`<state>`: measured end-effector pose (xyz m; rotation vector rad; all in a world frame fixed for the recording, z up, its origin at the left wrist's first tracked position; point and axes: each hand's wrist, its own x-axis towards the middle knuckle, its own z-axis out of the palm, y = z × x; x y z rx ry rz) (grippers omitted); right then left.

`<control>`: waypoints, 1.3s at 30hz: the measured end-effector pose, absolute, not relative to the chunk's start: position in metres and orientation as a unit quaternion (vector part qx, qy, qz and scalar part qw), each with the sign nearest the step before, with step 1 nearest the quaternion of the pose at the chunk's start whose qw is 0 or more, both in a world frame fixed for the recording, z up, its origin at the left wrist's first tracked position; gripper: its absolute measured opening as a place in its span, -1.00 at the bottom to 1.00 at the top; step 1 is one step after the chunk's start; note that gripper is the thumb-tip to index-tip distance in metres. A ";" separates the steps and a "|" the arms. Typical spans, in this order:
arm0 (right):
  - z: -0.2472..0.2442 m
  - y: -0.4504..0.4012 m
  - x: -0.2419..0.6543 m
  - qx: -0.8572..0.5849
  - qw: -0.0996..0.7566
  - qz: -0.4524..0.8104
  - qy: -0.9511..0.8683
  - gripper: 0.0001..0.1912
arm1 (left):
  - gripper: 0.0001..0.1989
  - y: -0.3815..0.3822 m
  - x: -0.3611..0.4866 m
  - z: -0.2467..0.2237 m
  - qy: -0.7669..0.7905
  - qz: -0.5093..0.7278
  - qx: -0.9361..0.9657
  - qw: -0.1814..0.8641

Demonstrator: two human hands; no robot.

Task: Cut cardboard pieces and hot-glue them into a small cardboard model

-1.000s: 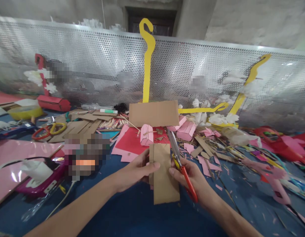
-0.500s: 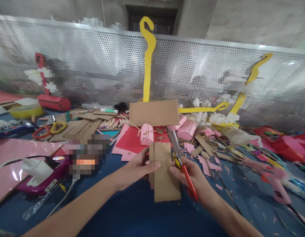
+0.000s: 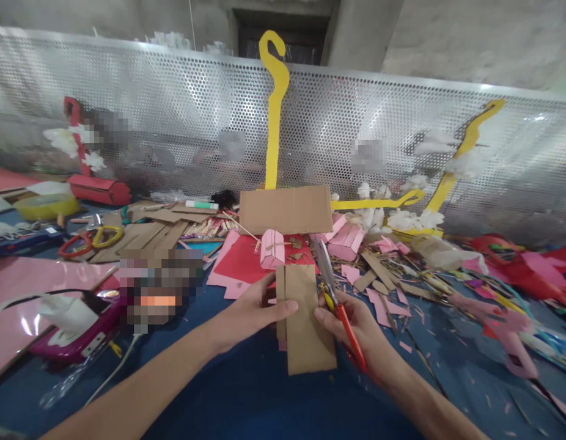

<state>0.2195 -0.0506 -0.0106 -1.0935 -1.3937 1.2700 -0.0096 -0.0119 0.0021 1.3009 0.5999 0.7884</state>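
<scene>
My left hand (image 3: 260,311) grips the left side of a brown cardboard strip (image 3: 310,330), with its thumb on top. Pink paper edges show behind that strip. My right hand (image 3: 351,324) holds red-and-yellow-handled scissors (image 3: 327,275), blades pointing up and away, slightly apart, beside the cardboard's right edge. Its thumb is near or at that edge. Just beyond the strip, a small pink folded box (image 3: 272,249) rests on red paper (image 3: 239,261). Farther back stands a yellow hook-shaped piece (image 3: 274,134) behind a cardboard panel (image 3: 285,209).
A pink glue gun (image 3: 505,327) lies at the right, near paper and cardboard scraps (image 3: 384,275). At the left are a purple power strip (image 3: 76,330), another pair of scissors (image 3: 93,241) and a tape roll (image 3: 47,206). A perforated metal panel (image 3: 173,122) runs behind.
The lower end of the cardboard strip has shifted very slightly to the right. Both hands keep nearly the same position and hold.
</scene>
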 end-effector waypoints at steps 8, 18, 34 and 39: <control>-0.012 -0.049 0.222 -0.441 0.462 0.514 -0.573 -0.56 | -0.32 -0.010 -0.011 0.000 0.291 0.333 0.572 0.690; -0.007 -0.051 0.220 -0.450 0.458 0.518 -0.565 -0.55 | -0.28 -0.014 -0.011 0.007 0.325 0.335 0.570 0.676; -0.010 -0.045 0.221 -0.474 0.533 0.478 -0.513 -0.51 | -0.50 -0.009 -0.008 0.007 0.330 0.417 0.465 0.708; -0.016 -0.042 0.221 -0.447 0.552 0.504 -0.491 -0.54 | -0.60 0.002 -0.009 0.008 0.289 0.565 0.314 0.706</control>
